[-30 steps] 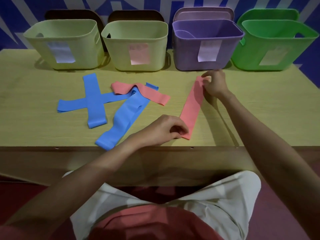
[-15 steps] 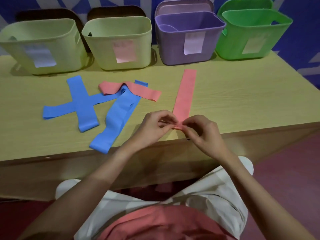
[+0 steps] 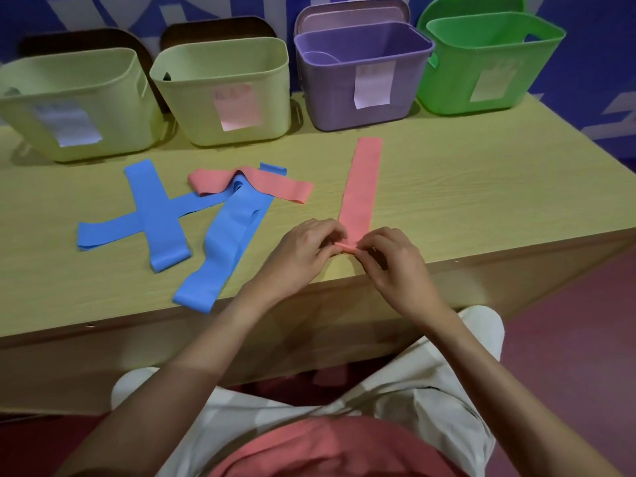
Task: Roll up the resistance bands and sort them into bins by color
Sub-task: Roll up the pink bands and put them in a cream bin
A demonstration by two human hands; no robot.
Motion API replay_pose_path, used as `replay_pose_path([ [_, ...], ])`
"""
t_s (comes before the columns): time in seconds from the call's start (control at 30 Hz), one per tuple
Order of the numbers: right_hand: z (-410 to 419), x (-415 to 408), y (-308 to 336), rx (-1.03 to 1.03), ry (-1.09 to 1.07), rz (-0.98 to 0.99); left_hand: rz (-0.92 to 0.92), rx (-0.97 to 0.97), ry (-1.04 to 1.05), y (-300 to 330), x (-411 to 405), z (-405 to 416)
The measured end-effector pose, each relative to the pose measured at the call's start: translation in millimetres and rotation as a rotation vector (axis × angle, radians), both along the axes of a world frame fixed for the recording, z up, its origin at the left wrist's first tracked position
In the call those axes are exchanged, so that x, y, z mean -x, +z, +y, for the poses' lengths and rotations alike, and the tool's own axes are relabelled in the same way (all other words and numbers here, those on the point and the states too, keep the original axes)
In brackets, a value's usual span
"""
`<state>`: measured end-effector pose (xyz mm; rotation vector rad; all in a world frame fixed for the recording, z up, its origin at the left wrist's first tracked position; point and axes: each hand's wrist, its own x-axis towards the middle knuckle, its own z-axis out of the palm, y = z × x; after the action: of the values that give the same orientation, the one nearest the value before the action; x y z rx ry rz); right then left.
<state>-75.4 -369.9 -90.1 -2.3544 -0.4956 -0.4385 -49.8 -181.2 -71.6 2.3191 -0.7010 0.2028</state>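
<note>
Pale wooden table carries a pink band lying flat, running from near the purple bin toward the front edge. Its near end is curled, pinched from either side by the left hand and right hand.

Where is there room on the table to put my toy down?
Bare wood lies right of the straight pink band, below the purple bin and green bin. Another patch lies at the near-left corner. It is crowded where the blue bands cross.
</note>
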Motion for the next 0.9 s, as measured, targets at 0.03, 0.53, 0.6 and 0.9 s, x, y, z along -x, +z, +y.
replay_pose_path([
  [0.03,0,-1,0,0.018,-0.011,-0.011,-0.001,0.002,0.006,0,-1,-1],
  [0.53,-1,-5,-2,0.063,-0.007,-0.031,-0.037,0.003,0.087,-9,9,-3],
  [0.6,1,-3,-4,0.071,-0.029,-0.061,-0.049,-0.018,0.081,-9,9,-3],
  [0.9,-3,-3,-2,0.063,0.016,-0.079,-0.119,-0.052,0.080,-10,7,-5],
])
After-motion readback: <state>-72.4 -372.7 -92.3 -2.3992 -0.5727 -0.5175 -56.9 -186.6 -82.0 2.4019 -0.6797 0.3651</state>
